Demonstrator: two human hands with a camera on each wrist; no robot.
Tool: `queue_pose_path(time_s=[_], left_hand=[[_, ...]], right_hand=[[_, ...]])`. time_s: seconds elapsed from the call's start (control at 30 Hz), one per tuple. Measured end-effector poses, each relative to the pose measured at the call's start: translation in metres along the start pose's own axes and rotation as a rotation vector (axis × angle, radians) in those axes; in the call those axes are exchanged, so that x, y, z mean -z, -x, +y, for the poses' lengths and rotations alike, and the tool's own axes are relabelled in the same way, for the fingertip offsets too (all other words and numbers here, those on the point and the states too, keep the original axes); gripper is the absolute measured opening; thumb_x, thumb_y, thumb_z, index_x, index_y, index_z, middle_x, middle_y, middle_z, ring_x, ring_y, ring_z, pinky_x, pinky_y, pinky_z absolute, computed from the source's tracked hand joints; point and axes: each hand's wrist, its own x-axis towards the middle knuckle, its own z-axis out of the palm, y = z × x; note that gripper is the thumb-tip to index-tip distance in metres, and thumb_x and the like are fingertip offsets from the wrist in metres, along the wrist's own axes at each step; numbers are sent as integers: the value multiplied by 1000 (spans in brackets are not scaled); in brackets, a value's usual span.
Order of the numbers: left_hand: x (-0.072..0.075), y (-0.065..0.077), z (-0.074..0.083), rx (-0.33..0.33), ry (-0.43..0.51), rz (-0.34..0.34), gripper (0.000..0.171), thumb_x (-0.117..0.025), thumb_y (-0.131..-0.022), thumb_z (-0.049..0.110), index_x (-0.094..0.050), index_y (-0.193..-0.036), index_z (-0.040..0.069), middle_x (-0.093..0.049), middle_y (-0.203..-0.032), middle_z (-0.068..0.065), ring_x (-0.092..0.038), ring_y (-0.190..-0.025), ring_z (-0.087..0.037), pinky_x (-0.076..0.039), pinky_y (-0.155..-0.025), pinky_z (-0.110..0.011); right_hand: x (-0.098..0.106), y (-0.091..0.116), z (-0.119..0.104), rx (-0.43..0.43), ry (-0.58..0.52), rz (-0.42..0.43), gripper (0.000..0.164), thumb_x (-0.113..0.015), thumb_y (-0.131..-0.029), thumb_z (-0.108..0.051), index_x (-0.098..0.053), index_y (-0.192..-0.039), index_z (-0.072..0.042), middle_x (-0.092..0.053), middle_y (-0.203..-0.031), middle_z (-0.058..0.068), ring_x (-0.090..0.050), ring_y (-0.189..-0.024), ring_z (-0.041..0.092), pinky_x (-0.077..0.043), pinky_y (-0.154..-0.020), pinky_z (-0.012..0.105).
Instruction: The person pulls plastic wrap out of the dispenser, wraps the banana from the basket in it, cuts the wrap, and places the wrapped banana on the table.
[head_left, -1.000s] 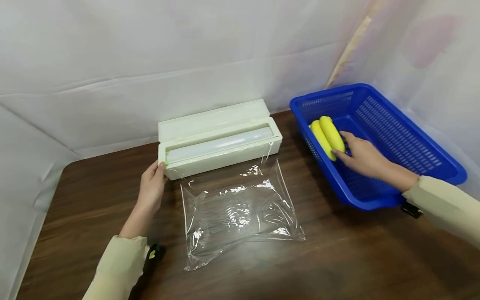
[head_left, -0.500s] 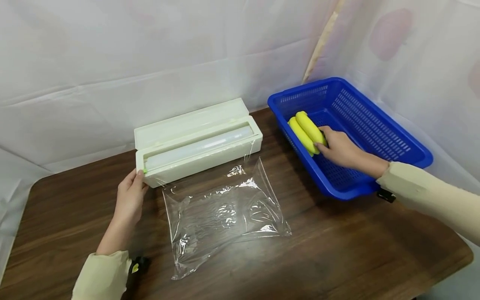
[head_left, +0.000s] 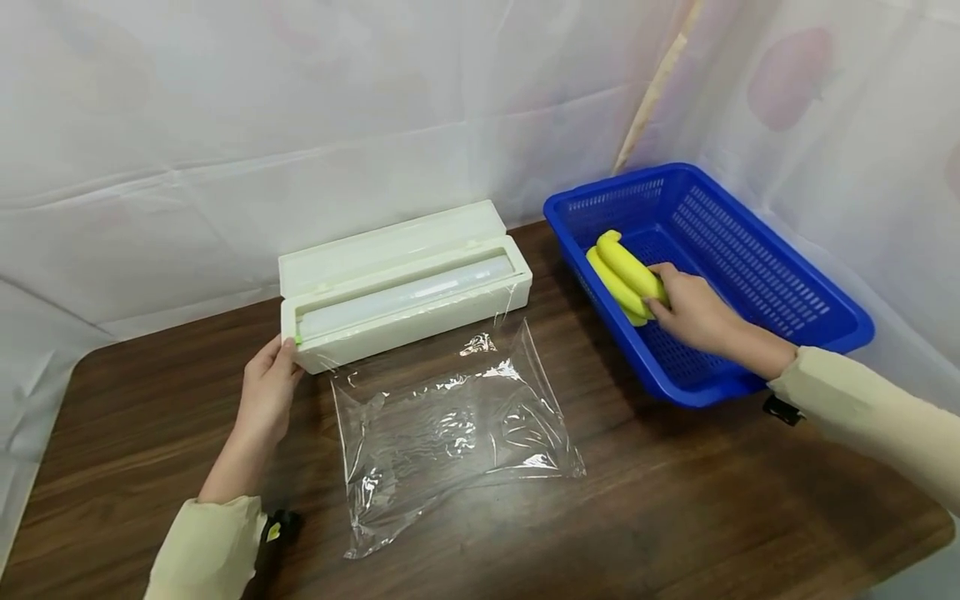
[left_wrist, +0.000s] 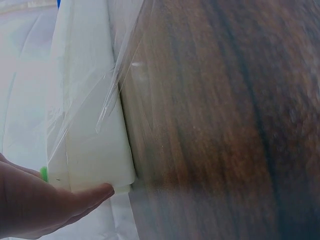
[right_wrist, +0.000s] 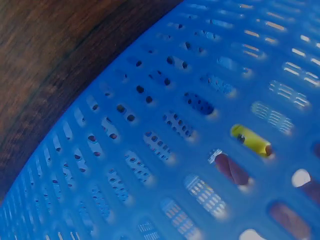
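My right hand (head_left: pixel 693 310) reaches into the blue basket (head_left: pixel 671 392) and grips a pair of yellow bananas (head_left: pixel 626 275), thumb on the near side. They lean along the basket's left wall. In the right wrist view, the slotted basket wall (right_wrist: pixel 150 107) hides most of the hand, and a bit of yellow banana (right_wrist: pixel 252 141) shows through a slot. My left hand (head_left: pixel 266 383) holds the left end of the white cling film box (head_left: pixel 420 321), near its green tab (left_wrist: pixel 44 174). A roll of film (head_left: pixel 408 293) lies inside the box, whose lid (head_left: pixel 390 246) is folded back.
A sheet of clear film (head_left: pixel 457 425) is drawn out from the box over the dark wooden table (head_left: pixel 637 508), creased and shiny. White sheeting (head_left: pixel 300 100) hangs behind the box and basket.
The head view has shifted, so everything sits further left than a second ago. The bananas have turned slightly in my right hand. My left hand stays at the box end.
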Motion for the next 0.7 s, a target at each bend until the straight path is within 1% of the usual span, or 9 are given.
queue_pose_path(time_s=[0.2, 0.43, 0.6, 0.7], left_hand=[[-3, 1, -3, -3, -15, -9, 60, -26, -117, 32, -15, -168, 2, -19, -173, -19, -20, -160, -31, -20, -130, -50], [-8, 3, -2, -11, -40, -10, 60, -25, -117, 31, -17, -168, 0, -22, -172, -21, -23, -159, -33, -22, -129, -51], [-10, 1, -3, -12, -46, -9, 59, -24, -117, 29, -17, -167, -1, -24, -171, -25, -25, -158, -34, -23, -128, -52], [-13, 0, -4, -10, -39, -6, 58, -25, -117, 28, -18, -167, -1, -25, -170, -25, -26, -157, -34, -23, -128, -51]], right_hand=[[4, -3, 4, -38, -20, -31, 55, -60, -105, -8, -37, -146, 22, -62, -108, 38, -63, -73, 29, -49, -57, 37], [3, -6, 13, -38, -30, -40, 59, -65, -103, -13, -41, -141, 25, -61, -113, 41, -64, -82, 34, -51, -64, 41], [2, -11, 18, -46, -3, -43, 69, -66, -105, -19, -35, -147, 26, -62, -116, 43, -67, -89, 41, -55, -69, 48], [2, -13, 21, -50, 10, -43, 72, -65, -106, -21, -32, -150, 25, -62, -115, 42, -67, -87, 40, -55, -68, 48]])
